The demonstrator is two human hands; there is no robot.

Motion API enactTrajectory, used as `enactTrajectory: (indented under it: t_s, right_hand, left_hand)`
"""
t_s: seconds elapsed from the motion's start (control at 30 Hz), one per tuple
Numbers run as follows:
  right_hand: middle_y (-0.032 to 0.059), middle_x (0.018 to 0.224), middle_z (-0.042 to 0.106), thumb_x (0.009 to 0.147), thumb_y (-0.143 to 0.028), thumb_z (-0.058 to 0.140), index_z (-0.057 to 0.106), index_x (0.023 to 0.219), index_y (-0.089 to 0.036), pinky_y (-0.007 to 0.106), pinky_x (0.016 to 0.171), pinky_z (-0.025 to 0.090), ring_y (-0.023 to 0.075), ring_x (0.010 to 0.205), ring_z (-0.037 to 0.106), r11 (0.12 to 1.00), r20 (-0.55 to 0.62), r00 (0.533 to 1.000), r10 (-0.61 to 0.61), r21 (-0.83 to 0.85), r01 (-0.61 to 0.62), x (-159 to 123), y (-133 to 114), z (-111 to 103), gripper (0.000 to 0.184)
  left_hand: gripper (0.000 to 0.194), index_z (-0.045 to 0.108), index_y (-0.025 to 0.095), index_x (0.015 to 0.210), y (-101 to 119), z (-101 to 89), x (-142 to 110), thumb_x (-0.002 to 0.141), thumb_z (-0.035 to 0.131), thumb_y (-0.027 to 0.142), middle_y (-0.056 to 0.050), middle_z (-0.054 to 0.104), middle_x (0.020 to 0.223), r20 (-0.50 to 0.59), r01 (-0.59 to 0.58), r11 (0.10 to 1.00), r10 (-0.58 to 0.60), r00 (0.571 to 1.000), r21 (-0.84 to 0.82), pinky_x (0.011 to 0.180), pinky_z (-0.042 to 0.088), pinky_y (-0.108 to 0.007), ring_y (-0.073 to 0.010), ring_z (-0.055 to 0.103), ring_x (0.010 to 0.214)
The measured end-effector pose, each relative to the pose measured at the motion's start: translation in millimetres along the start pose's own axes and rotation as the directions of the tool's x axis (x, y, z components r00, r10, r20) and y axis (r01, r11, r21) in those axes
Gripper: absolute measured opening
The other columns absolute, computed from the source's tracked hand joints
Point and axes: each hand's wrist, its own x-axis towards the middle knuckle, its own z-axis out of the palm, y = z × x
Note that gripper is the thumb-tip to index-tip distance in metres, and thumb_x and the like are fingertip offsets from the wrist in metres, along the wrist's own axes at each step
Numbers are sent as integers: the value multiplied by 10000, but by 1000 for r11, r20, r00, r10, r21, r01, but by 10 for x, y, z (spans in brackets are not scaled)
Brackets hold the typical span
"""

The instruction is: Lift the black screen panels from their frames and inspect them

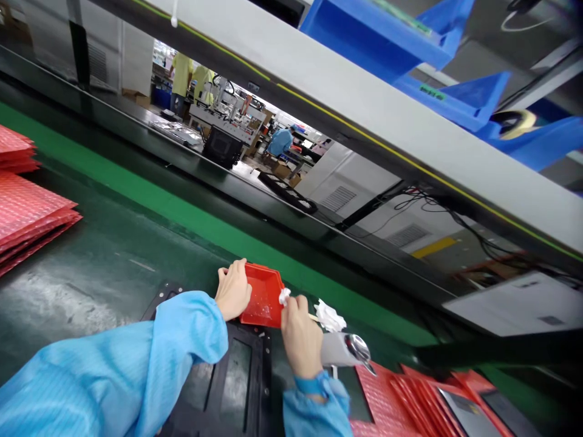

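A small red plastic bin (263, 297) stands tilted at the far side of a black frame. My left hand (234, 290) is closed on its left wall. At the bin's right edge my right hand (300, 334) is closed, with a small white wad of tissue (284, 296) at its fingertips. A thin pale stick (314, 317) pokes out beyond that hand; I cannot tell whether it is held too. Small white specks lie inside the bin. Crumpled white tissue (330, 316) and a white bottle with a silver top (348, 350) are just right of my right hand.
The black slotted frame (262, 376) lies on the dark green bench (104, 243). Red bubble-wrap pouches (31, 212) are piled at left, and more pouches (401, 403) lie at lower right, some with dark flat panels. Blue bins (387, 42) sit on an overhead shelf. People work in the background.
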Motion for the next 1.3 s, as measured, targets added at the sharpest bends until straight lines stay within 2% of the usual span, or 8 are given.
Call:
enactTrajectory:
  t_s: [0.1,0.17,0.33,0.4,0.63,0.87,1.1,1.3]
  right_hand:
    - [49,940,494,949,-139,420,583,927,-141,255,409,231,89,537,541,1000,-8,1000,21,-16,-21,374,-119,22,165]
    - [56,945,494,943,-125,416,579,926,-137,256,409,231,92,548,554,999,-11,1000,15,-29,-15,440,-152,-5,164]
    - [45,914,505,909,-101,463,577,871,-146,245,398,224,87,516,564,997,28,999,-36,-68,38,13,-32,-127,128]
    - [43,907,512,902,-92,465,576,875,-152,243,397,226,94,521,575,995,46,998,-48,-81,51,-48,-6,-153,129]
    - [97,973,532,938,-76,358,562,995,-123,247,457,307,137,622,632,994,60,997,-48,-92,53,506,-211,-191,216]
    - [56,879,553,888,-80,483,576,887,-132,255,433,272,154,586,633,979,163,975,-154,-109,172,70,68,-377,107]
    - [95,954,549,939,-84,362,561,990,-121,256,473,312,168,656,655,985,144,984,-108,-118,126,558,-165,-312,208]
    - [60,883,548,888,-74,483,571,899,-129,263,434,272,168,608,643,970,203,964,-173,-133,202,114,62,-379,104]
  left_hand:
    - [648,204,75,1420,0,-15,-3,806,395,156,-199,425,1374,4,-9,1000,9,1000,13,1015,269,-430,-264,413,1260]
    - [640,210,67,1416,-1,-17,-6,809,392,156,-201,426,1372,-3,-5,1000,5,1000,18,1010,274,-431,-263,421,1252]
    - [637,222,57,1411,9,-2,-8,806,397,154,-202,432,1363,-21,11,1000,-10,1000,17,1002,282,-434,-264,437,1235]
    - [642,219,59,1415,16,-7,-9,807,400,157,-201,439,1356,-17,7,1000,-7,1000,16,1004,282,-433,-264,436,1237]
    - [628,227,59,1408,44,-41,-28,808,389,145,-201,443,1347,-14,14,999,-13,1000,31,1007,279,-435,-265,435,1236]
    - [629,239,57,1404,57,-1,-39,805,402,156,-195,448,1338,-22,33,999,-33,999,5,1014,271,-433,-269,433,1221]
    - [621,239,54,1398,65,-33,-49,806,397,156,-195,447,1330,-17,21,1000,-21,1000,-2,1009,277,-439,-263,437,1209]
    - [610,266,69,1383,53,-27,-49,799,417,165,-186,454,1318,-25,31,999,-31,999,-31,998,288,-436,-264,434,1202]
